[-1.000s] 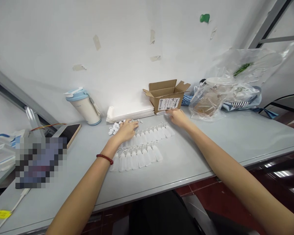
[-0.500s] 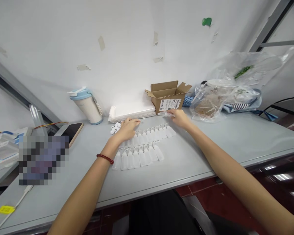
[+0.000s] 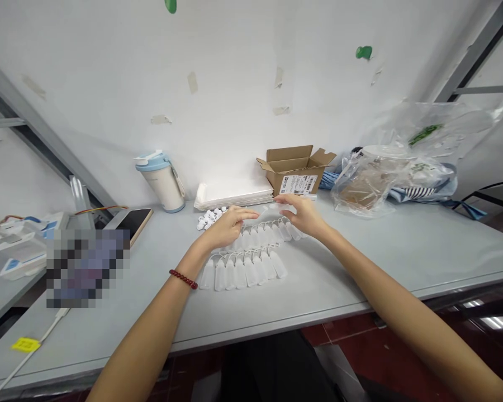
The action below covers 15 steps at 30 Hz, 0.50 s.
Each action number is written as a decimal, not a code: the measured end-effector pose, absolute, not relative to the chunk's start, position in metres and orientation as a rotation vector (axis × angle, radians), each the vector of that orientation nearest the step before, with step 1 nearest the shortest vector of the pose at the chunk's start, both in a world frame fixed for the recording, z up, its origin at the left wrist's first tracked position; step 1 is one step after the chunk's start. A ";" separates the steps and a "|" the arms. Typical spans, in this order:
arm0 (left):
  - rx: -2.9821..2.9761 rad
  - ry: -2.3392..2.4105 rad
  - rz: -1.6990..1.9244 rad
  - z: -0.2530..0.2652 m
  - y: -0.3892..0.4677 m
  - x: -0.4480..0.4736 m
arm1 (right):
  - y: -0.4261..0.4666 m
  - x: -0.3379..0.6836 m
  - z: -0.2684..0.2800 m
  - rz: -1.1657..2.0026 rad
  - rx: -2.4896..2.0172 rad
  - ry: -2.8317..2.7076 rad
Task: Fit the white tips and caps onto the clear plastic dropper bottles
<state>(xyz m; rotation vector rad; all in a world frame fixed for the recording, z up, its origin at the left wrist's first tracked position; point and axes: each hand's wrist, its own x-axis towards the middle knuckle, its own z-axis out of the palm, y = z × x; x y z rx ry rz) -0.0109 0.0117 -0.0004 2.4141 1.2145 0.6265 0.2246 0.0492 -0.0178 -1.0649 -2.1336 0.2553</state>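
Observation:
My right hand (image 3: 302, 214) holds a small translucent piece (image 3: 273, 211) between its thumb and fingers, shaped like the frosted tags on the table. Facing it from the left is my left hand (image 3: 230, 224), its fingers pressed together and pointing right, with a whitish bit at the fingertips too small to make out. Below the hands lie two rows of frosted white tags with thin loops, a front row (image 3: 243, 272) and a back row (image 3: 255, 237) partly covered by my left hand. A heap of small white pieces (image 3: 209, 218) sits just behind my left hand.
Along the wall stand a cream tumbler with blue lid (image 3: 163, 184), a stack of white sheets or bags (image 3: 235, 194) and an open cardboard box (image 3: 297, 170). Plastic bags (image 3: 360, 184) with a container lie at right. A phone (image 3: 140, 220) and a white cable (image 3: 46, 335) are at left.
My right hand has come away from the box front with the translucent piece. My left hand has moved slightly right, bringing both hands closer together. The view has shifted a little.

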 end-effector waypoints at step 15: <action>2.267 1.164 0.722 0.002 0.007 -0.008 | 0.042 0.214 -0.026 0.114 -0.980 -2.352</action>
